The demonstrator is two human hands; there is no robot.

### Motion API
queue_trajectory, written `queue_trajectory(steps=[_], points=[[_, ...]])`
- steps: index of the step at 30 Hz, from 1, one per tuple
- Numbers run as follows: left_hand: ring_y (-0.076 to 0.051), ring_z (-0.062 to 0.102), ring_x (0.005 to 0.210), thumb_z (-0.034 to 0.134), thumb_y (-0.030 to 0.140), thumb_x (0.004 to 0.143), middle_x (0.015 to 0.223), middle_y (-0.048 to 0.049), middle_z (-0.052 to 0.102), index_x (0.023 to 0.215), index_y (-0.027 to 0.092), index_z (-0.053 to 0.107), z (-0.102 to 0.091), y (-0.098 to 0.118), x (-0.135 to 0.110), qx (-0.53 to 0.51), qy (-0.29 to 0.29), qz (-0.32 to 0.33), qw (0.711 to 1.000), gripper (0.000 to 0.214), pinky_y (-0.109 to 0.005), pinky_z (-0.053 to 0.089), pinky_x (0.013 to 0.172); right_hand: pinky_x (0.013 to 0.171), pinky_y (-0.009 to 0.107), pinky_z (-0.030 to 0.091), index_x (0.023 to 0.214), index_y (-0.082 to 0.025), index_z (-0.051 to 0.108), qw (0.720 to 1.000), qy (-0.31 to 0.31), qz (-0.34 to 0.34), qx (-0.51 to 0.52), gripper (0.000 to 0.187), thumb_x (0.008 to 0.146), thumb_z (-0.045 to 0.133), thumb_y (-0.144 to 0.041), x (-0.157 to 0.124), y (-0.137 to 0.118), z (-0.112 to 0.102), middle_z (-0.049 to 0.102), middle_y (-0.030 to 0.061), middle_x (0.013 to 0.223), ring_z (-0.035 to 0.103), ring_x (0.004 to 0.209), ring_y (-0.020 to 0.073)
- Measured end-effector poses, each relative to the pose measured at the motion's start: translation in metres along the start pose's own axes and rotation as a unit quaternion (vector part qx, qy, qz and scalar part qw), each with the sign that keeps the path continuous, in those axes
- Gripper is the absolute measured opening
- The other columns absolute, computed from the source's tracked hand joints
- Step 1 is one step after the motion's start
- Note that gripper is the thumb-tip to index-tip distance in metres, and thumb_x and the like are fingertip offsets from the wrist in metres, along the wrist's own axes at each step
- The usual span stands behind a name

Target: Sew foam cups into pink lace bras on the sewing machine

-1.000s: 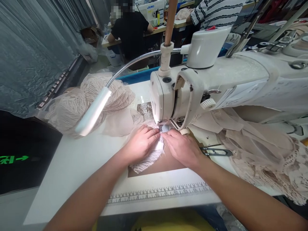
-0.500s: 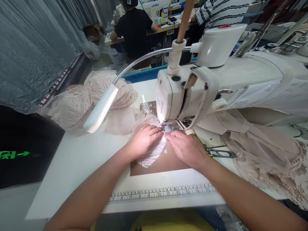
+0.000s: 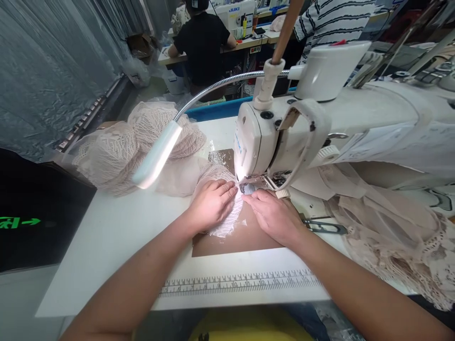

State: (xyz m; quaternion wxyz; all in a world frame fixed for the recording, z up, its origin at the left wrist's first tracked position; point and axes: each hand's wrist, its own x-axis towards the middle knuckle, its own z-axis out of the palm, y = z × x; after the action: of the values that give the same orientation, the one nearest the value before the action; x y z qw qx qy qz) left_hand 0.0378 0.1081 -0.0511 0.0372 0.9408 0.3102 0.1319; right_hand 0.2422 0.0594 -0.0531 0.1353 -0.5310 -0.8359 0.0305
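Under the sewing machine's needle area (image 3: pixel 242 185) lies a pale lace piece (image 3: pixel 227 222), brightly lit. My left hand (image 3: pixel 213 201) rests flat over it, fingers stretched toward the presser foot and pressing the lace down. Just right of the foot, my right hand (image 3: pixel 272 210) has thumb and forefinger pinched at the lace's edge; its other fingers curl under and are partly hidden. A brown sheet (image 3: pixel 249 237) lies on the table beneath the lace and both hands.
A lamp (image 3: pixel 158 154) on a bendy neck hangs above left. Bundled lace (image 3: pixel 117 147) sits at the left, and sheer fabric (image 3: pixel 391 222) is heaped at the right. Thread snips (image 3: pixel 325 227) lie beside my right wrist. A ruler strip (image 3: pixel 234 284) runs along the front edge. People sit beyond.
The lace has slid a little away from me under the presser foot, its lower tip now nearer my left hand. Both hands stay beside the needle. The whole view has shifted slightly.
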Motion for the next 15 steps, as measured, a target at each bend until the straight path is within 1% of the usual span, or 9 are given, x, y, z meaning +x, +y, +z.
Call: queue_trajectory(steps=[3,6,7,9,11,12,13,15], points=[[-0.03,0.048,0.117,0.042,0.03,0.094,0.132,-0.0139,0.054,0.125,0.013,0.054,-0.003,0.0016,-0.0036,0.002,0.002,0.009,1.0,0.038,-0.048,0.043,0.095,0.058,0.027,0.031,0.108,-0.022,0.068,1.0,0.002,-0.016,0.003,0.036,0.085,0.043,-0.01,-0.0029,0.0005,-0.0013,0.061,0.0029,0.081,0.051,0.069,0.0153],[-0.028,0.052,0.109,0.045,0.036,0.092,0.127,-0.0143,0.056,0.122,0.014,0.055,-0.0073,0.0046,-0.0068,-0.013,-0.006,0.026,1.0,0.038,-0.044,0.043,0.091,0.062,0.027,0.034,0.107,-0.021,0.069,0.999,0.021,-0.034,0.026,0.036,0.085,0.043,-0.009,-0.0066,0.0017,-0.0009,0.063,0.0036,0.084,0.052,0.07,0.0151],[-0.027,0.054,0.104,0.047,0.04,0.091,0.122,-0.0142,0.058,0.118,0.014,0.057,-0.0083,0.0058,-0.0074,-0.02,-0.008,0.026,0.999,0.038,-0.043,0.044,0.088,0.063,0.027,0.035,0.106,-0.02,0.069,0.998,0.027,-0.033,0.037,0.036,0.085,0.043,-0.008,-0.0074,0.0021,-0.0005,0.064,0.0038,0.084,0.052,0.07,0.0149],[-0.024,0.056,0.092,0.049,0.043,0.09,0.104,-0.0123,0.063,0.103,0.015,0.062,-0.009,0.0081,-0.0075,-0.024,-0.011,0.016,1.0,0.034,-0.038,0.045,0.08,0.063,0.026,0.036,0.104,-0.019,0.07,0.998,0.035,-0.026,0.055,0.037,0.084,0.041,-0.007,-0.0081,0.0028,0.0004,0.064,0.0041,0.082,0.053,0.069,0.0147],[-0.021,0.056,0.08,0.045,0.037,0.093,0.085,-0.0092,0.063,0.086,0.015,0.062,-0.0082,0.0097,-0.0068,-0.02,-0.011,-0.003,1.0,0.029,-0.034,0.043,0.071,0.063,0.026,0.037,0.101,-0.019,0.07,0.997,0.043,-0.018,0.065,0.036,0.084,0.041,-0.006,-0.0078,0.0033,0.001,0.063,0.0045,0.08,0.053,0.069,0.0149],[-0.02,0.054,0.075,0.042,0.033,0.094,0.078,-0.008,0.061,0.08,0.016,0.06,-0.0077,0.0101,-0.0064,-0.021,-0.01,-0.014,1.0,0.029,-0.032,0.043,0.068,0.063,0.026,0.037,0.1,-0.019,0.07,0.996,0.047,-0.016,0.07,0.036,0.085,0.04,-0.006,-0.0076,0.0034,0.0013,0.063,0.0047,0.08,0.053,0.069,0.0152],[-0.019,0.054,0.072,0.039,0.029,0.095,0.075,-0.0073,0.06,0.077,0.016,0.059,-0.0074,0.0102,-0.006,-0.028,-0.01,-0.023,0.999,0.03,-0.031,0.042,0.066,0.063,0.026,0.037,0.1,-0.019,0.07,0.996,0.05,-0.015,0.073,0.036,0.085,0.04,-0.007,-0.0073,0.0035,0.0014,0.063,0.0049,0.079,0.053,0.069,0.0154],[-0.018,0.054,0.071,0.038,0.027,0.095,0.074,-0.0071,0.06,0.076,0.016,0.058,-0.0077,0.0099,-0.0054,-0.06,-0.01,-0.036,0.998,0.029,-0.03,0.042,0.066,0.063,0.027,0.038,0.1,-0.019,0.071,0.995,0.053,-0.013,0.079,0.035,0.086,0.04,-0.008,-0.007,0.0035,0.0014,0.063,0.005,0.079,0.053,0.069,0.0157]])
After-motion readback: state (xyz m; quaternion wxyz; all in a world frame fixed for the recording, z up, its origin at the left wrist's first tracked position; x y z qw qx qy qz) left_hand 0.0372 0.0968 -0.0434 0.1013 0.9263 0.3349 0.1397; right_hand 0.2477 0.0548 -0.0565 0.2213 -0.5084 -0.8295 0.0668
